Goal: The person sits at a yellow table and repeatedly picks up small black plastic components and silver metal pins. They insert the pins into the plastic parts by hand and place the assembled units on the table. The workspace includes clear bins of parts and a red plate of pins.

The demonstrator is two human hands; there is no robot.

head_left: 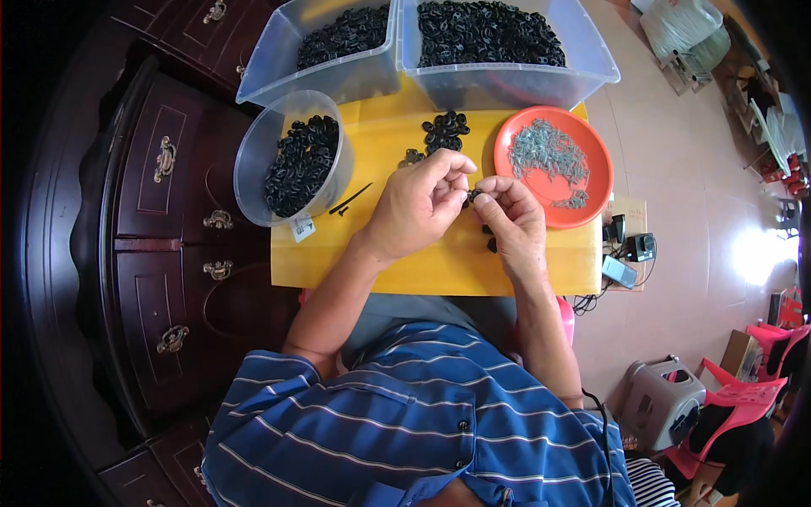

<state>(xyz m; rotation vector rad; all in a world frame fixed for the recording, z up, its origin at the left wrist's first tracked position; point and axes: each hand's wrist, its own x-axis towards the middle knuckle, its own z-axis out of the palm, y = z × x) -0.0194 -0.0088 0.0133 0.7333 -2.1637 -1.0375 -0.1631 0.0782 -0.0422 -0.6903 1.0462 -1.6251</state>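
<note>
1. Here are the hands, close together at the fingertips: the right hand (513, 215) pinches a small black part (473, 195) over the table, and the left hand (422, 198) meets it, though I can't tell whether its fingers grip.
2. Danger spot! The part is tiny and half hidden by fingers; a slack pinch or a skewed push could pop it loose.
3. Just below the right hand sit loose pieces (491, 244); a dropping wrist could sweep them away.
4. Beyond the left hand's knuckles lies the pile (445, 131), and a forward nudge would scatter it.
5. Left, the thin tool (351, 198) lies flat, liable to roll if the forearm brushes it.
6. Right, the red plate (604, 182) seems to overhang the table (338, 262); an elbow knock could tip its pins (545, 152) floorward.
7. Out left, the tub (249, 169) looks similarly perched, so a bump risks a spill.
</note>
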